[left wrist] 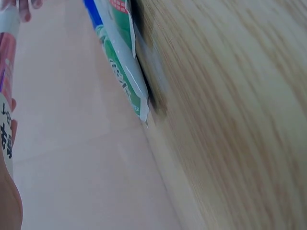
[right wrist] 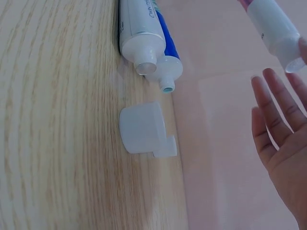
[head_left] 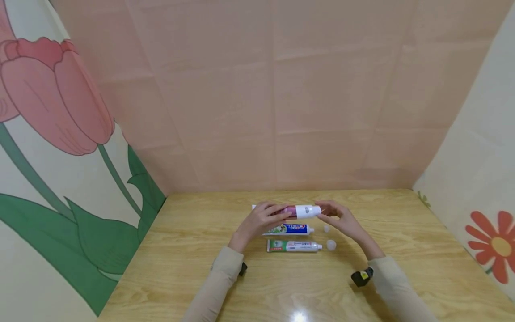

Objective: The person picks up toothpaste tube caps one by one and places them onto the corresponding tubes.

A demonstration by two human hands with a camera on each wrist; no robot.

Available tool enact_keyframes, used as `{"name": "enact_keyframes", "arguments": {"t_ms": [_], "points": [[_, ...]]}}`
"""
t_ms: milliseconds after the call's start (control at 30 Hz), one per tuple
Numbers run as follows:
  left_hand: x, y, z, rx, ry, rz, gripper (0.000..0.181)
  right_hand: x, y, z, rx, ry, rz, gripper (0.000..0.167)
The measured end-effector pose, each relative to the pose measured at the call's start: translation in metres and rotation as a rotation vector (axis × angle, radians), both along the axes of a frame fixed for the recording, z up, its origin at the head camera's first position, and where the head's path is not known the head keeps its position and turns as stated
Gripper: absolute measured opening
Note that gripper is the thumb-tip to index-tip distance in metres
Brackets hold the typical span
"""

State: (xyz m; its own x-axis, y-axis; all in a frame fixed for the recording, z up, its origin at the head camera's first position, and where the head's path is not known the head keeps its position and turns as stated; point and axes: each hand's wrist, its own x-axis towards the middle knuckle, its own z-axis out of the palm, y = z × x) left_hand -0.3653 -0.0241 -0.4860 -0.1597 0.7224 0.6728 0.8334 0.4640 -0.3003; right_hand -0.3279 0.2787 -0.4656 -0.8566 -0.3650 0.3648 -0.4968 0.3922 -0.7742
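Observation:
My left hand grips a maroon and white toothpaste tube, held level above the table with its capped end to the right. Dark characters mark the tube in the left wrist view, where fingertips show behind it. At that end, the thumb and forefinger of my right hand pinch the white cap. My right hand's other fingers extend loosely below it in the right wrist view. Nearer me lie a blue and green tube and a green and white tube.
Beside the lying tubes' nozzles, two loose whitish caps, one larger and one smaller, stand on the wooden table. A pink cloth hangs behind the table, with flower-patterned panels at the sides.

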Motion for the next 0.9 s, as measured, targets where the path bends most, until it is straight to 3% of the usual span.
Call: {"name": "enact_keyframes", "arguments": {"t_ms": [167, 467, 700, 900], "points": [[0.001, -0.002, 0.001, 0.003, -0.004, 0.001, 0.047, -0.003, 0.001, -0.004, -0.049, 0.005, 0.035, 0.04], [0.0, -0.001, 0.001, -0.009, 0.014, 0.006, 0.047, -0.02, 0.009, -0.026, -0.076, 0.032, 0.061, 0.036], [0.001, 0.001, 0.001, 0.003, 0.021, -0.002, 0.047, -0.02, 0.012, -0.028, -0.076, 0.005, 0.051, 0.036], [-0.001, 0.003, -0.002, 0.01, 0.024, -0.008, 0.042, -0.017, 0.011, -0.025, -0.036, -0.001, -0.006, 0.029]]}}
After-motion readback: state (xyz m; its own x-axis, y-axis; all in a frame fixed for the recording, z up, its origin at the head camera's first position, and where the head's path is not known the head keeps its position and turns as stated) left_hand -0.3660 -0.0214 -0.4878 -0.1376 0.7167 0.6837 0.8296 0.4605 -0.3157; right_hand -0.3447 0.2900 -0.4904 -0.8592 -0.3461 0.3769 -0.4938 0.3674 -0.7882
